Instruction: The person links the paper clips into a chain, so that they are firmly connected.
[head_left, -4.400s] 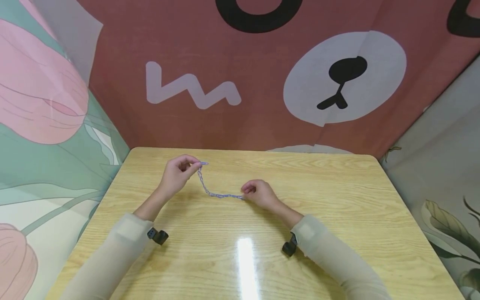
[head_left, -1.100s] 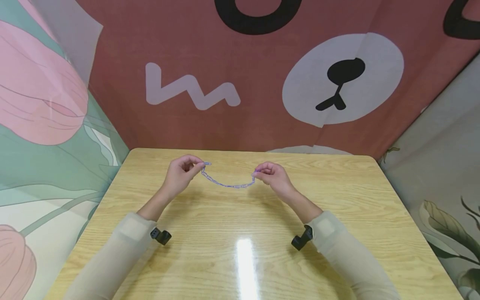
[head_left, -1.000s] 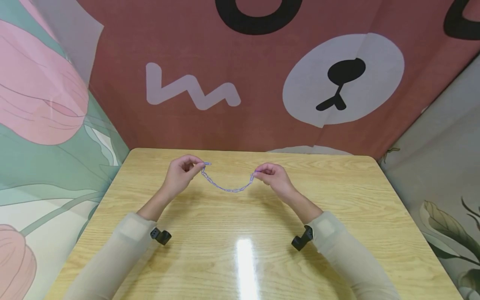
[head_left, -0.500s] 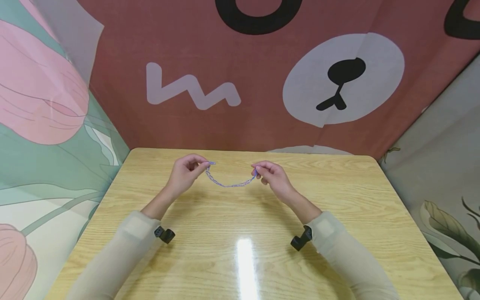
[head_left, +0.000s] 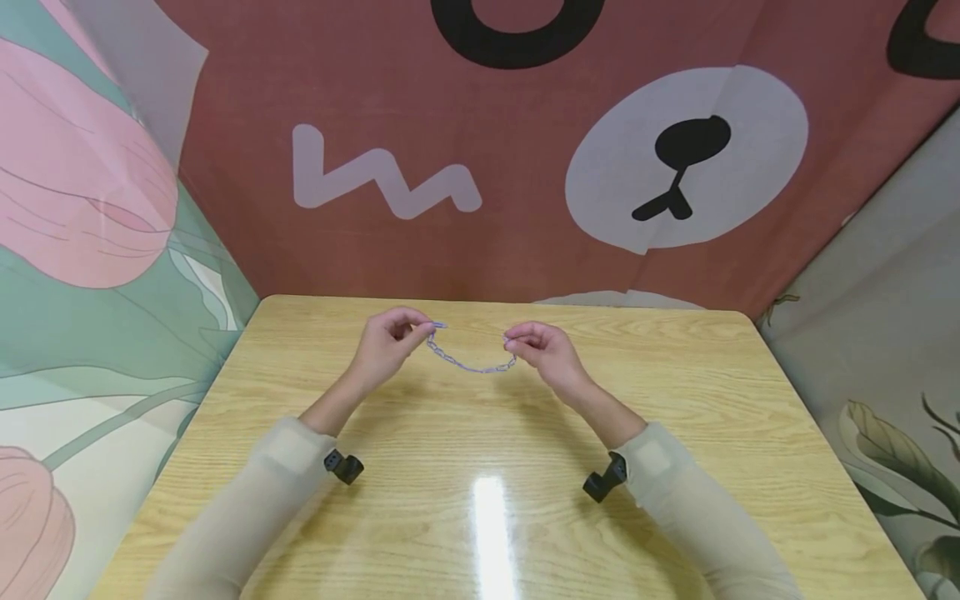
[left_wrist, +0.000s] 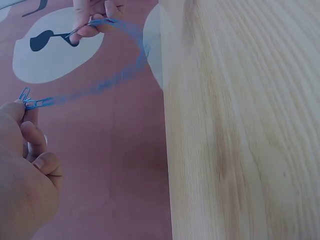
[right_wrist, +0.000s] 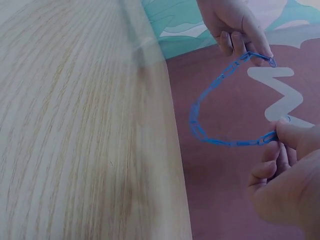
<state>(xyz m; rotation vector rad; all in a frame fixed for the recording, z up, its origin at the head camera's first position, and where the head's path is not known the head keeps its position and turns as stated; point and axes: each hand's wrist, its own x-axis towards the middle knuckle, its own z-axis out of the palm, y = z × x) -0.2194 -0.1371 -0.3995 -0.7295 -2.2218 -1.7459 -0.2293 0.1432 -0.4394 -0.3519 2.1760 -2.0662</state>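
Observation:
A chain of linked blue paper clips [head_left: 480,370] sags in a curve between my two hands, above the table. My left hand [head_left: 387,346] pinches one end between thumb and forefinger, and a clip sticks out past the fingertips. The other end is pinched by my right hand [head_left: 550,354]. In the left wrist view the middle of the paper clip chain [left_wrist: 102,85] is blurred. The right wrist view shows the chain [right_wrist: 195,117] more sharply, its separate links visible, with part of the right-hand end hidden by the thumb.
Under the hands lies a wooden table [head_left: 420,467] with a bright light reflection near its front. A reddish curtain [head_left: 517,250] with a bear print hangs behind it. Patterned curtains stand on the left and right. A small black camera [head_left: 343,467] sits on each wrist.
My right hand has risen from near the table and moved away from me, lifting its end of the chain. Lately my left hand has shifted right, bringing the ends closer together.

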